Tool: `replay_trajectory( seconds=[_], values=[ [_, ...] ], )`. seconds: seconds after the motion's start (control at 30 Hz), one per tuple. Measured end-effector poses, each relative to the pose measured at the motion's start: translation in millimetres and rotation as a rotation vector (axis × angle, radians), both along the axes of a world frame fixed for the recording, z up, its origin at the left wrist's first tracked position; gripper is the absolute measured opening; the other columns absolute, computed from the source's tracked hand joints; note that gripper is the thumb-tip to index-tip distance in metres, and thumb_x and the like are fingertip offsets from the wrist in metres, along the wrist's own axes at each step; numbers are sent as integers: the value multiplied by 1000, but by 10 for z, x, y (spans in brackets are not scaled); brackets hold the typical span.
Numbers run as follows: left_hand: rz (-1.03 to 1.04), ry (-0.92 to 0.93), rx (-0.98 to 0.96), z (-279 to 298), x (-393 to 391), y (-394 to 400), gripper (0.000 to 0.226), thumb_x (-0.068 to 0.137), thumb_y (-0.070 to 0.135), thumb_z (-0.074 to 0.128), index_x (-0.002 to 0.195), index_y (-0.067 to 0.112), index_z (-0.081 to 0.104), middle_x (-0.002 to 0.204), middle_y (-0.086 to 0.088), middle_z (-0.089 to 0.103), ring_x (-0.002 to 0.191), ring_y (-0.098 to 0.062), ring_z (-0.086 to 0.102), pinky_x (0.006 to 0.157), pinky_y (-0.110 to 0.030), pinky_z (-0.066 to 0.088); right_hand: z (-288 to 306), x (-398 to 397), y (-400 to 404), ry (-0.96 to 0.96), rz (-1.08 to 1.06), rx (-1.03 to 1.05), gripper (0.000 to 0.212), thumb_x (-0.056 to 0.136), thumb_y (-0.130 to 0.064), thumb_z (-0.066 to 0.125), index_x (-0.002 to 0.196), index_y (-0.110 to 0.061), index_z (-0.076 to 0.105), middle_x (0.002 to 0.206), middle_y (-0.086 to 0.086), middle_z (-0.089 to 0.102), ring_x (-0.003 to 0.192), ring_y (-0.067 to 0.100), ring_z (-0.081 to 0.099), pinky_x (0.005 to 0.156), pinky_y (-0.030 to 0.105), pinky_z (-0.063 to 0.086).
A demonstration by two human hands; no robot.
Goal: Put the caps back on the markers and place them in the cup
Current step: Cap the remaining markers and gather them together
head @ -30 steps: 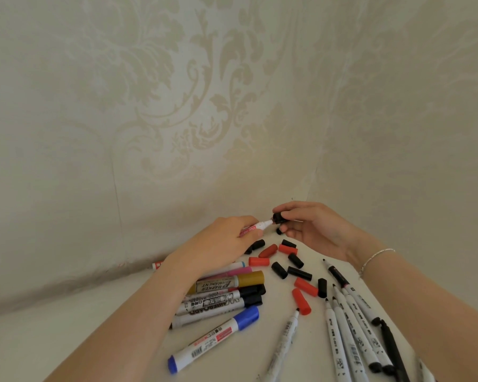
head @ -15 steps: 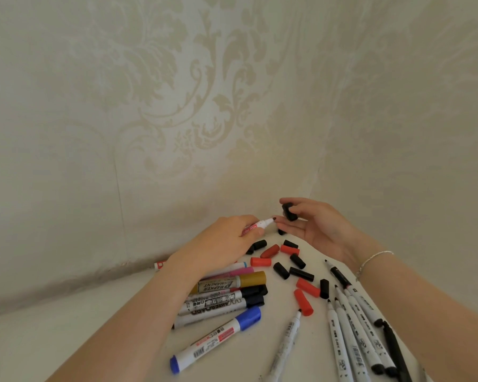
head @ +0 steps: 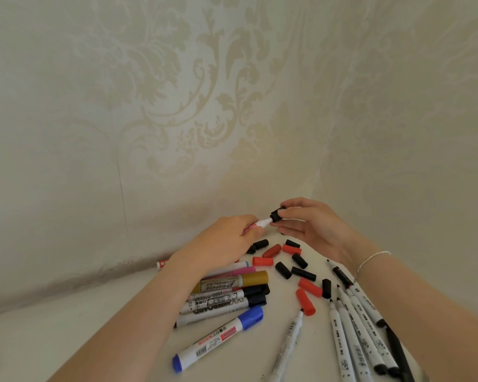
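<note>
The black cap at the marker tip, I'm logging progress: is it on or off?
Not fully on: black cap meets the marker, white neck still showing.

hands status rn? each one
Left hand: grips a white marker.
Right hand: pinches a black cap at the marker's tip.

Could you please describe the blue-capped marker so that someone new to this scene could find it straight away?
Start at the cluster of thick markers lying side by side on the white table, just under the left forearm. The blue-capped marker is the nearest of them, slightly apart and angled. It alone has a bright blue cap and blue end; its neighbours wear black, gold or pink.
</note>
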State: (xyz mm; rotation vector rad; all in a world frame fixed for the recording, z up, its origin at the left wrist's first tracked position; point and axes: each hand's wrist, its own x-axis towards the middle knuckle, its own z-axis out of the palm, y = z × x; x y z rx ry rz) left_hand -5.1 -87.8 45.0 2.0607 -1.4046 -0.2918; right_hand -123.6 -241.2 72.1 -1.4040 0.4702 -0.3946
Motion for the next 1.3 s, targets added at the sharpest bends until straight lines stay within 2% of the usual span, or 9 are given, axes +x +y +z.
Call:
replay_trajectory(
  seconds=[0.1, 0.23, 0.5, 0.63, 0.83, 0.97, 1.1, 1.2, 1.3],
  values=[
    [10, 9, -22, -20, -7, -23, 31, 102, 43, 36, 106, 22, 59, 61, 7, 50, 48, -9, 39, 48, -24, 32, -4, 22, 22, 4, 1, -53, 19, 82, 5, 65, 98, -5, 62, 92, 13, 71, 83, 22, 71, 73, 26, 54],
    [22, 10, -59, -40, -6, -50, 31, 102, 42, 38, 103, 20, 60, 59, 7, 48, 44, -7, 38, 45, -21, 30, -17, 66, 68, -19, 25, -36, 19, 82, 7, 65, 99, -2, 61, 94, 17, 70, 84, 23, 69, 77, 26, 57],
    [49, -20, -228, -30, -53, -50, 26, 101, 41, 40, 114, 29, 59, 60, 9, 51, 43, -2, 41, 50, -20, 34, 151, 52, 78, -31, 52, -95, 17, 80, 7, 67, 92, -4, 60, 91, 17, 71, 77, 22, 70, 72, 24, 57],
    [86, 0, -257, -48, -72, -72, 26, 101, 43, 41, 112, 31, 61, 60, 9, 52, 41, -2, 40, 47, -19, 33, 178, 68, 92, -26, 57, -107, 17, 79, 8, 68, 87, -4, 60, 87, 15, 71, 75, 22, 71, 68, 23, 56],
    [120, 4, -291, -66, -77, -95, 26, 100, 43, 42, 106, 29, 63, 58, 8, 50, 39, -3, 39, 46, -18, 31, 206, 99, 111, -8, 58, -153, 17, 78, 7, 70, 88, -3, 60, 91, 19, 71, 77, 22, 71, 68, 23, 56],
    [122, -76, -227, -65, -83, -88, 28, 100, 44, 40, 105, 26, 61, 58, 7, 50, 43, -5, 41, 46, -21, 30, 235, 100, 108, 65, 63, -238, 19, 78, 6, 72, 90, -1, 60, 96, 25, 71, 81, 26, 72, 73, 26, 59],
    [67, -45, -71, -26, -56, -86, 34, 100, 41, 42, 88, 13, 58, 65, 1, 54, 53, -13, 47, 52, -29, 38, 180, 68, 132, 164, 120, -254, 20, 79, 4, 71, 94, -1, 59, 93, 24, 72, 82, 27, 72, 69, 24, 58],
    [38, 80, 17, 10, 8, -32, 23, 99, 37, 48, 100, 19, 61, 80, 0, 66, 69, -19, 65, 66, -37, 54, 57, 71, 132, 182, 113, -203, 16, 83, 4, 67, 95, -3, 59, 96, 22, 72, 85, 27, 72, 73, 27, 58],
    [16, 163, 66, 41, 130, 55, 13, 95, 31, 58, 104, 23, 62, 89, 1, 71, 81, -15, 69, 77, -36, 58, -41, 51, 104, 255, 99, -237, 15, 86, 0, 64, 101, -3, 61, 101, 20, 70, 89, 28, 71, 79, 31, 58]
  ],
)
